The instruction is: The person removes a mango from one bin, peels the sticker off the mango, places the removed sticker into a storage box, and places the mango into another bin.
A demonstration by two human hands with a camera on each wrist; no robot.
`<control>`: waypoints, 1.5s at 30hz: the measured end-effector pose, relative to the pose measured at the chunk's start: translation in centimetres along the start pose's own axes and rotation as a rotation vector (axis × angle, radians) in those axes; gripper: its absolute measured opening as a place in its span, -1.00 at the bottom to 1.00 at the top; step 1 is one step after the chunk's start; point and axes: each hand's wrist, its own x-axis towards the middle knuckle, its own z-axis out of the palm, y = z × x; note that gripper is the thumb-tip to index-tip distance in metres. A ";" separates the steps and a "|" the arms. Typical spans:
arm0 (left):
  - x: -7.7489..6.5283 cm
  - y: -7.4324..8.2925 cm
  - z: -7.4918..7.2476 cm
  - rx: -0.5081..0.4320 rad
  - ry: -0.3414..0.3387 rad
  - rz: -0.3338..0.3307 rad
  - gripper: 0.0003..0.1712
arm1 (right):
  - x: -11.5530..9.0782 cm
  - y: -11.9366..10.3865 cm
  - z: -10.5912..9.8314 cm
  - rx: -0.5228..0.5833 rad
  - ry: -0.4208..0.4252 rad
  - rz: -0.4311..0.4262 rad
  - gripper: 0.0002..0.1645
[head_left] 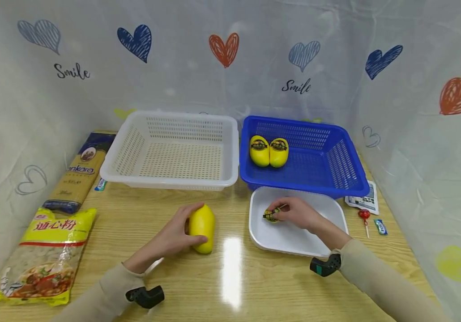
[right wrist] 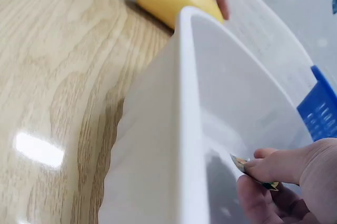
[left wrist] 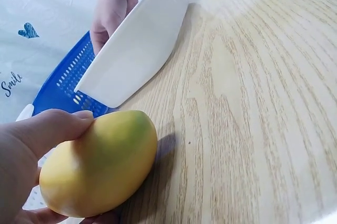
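My left hand (head_left: 180, 232) grips a yellow mango (head_left: 202, 229) by its side, thumb and fingers around it, over the wooden table. Seen from the left wrist, the mango (left wrist: 105, 166) has a greenish patch and its visible skin is plain. Inside the white tray (head_left: 307, 241), my right hand (head_left: 295, 212) pinches a small black-and-yellow label (head_left: 271, 215) between thumb and fingertips. The right wrist view shows the label (right wrist: 239, 162) edge-on, thin and tilted. Two mangoes (head_left: 279, 152) with similar black labels lie side by side in the blue basket (head_left: 311, 172).
Left of the blue basket stands a white basket (head_left: 170, 179). Along the left edge lie a pasta pack (head_left: 79, 172), a yellow-edged food bag (head_left: 45, 259) and a small wrapped candy (head_left: 100, 184). At right are a red lollipop (head_left: 364, 214), another candy (head_left: 380, 226) and a printed packet (head_left: 365, 199).
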 end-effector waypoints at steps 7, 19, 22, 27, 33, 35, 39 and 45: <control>0.0 0.0 -0.1 0.006 -0.017 0.000 0.02 | 0.9 0.4 0.6 -0.163 -0.028 -0.026 -0.76; -0.1 -0.2 -0.2 -0.003 -0.013 0.004 0.03 | 1.5 -0.6 1.3 -0.388 0.031 -0.123 -0.77; 0.0 -0.2 -0.3 -0.005 -0.014 0.000 0.03 | 1.4 -1.0 1.5 -0.442 0.048 -0.132 -0.79; 0.0 -0.2 -0.3 -0.004 -0.009 0.005 0.03 | 1.1 -1.5 1.6 -0.594 0.087 -0.138 -0.82; 0.0 -0.2 -0.3 0.003 0.002 0.016 0.04 | 1.4 -1.4 1.5 -0.506 -0.018 -0.245 -0.83; 0.0 -0.3 -0.2 0.007 0.007 0.021 0.03 | 1.4 -1.3 1.5 -0.491 -0.062 -0.278 -0.80; 0.2 -0.4 0.2 0.014 0.041 0.051 0.01 | 1.1 -1.9 1.1 -0.475 -0.094 -0.253 -0.84; 0.5 -0.1 1.0 -0.067 0.081 0.042 -0.04 | 0.0 -5.6 1.0 -0.335 0.002 -0.239 -0.86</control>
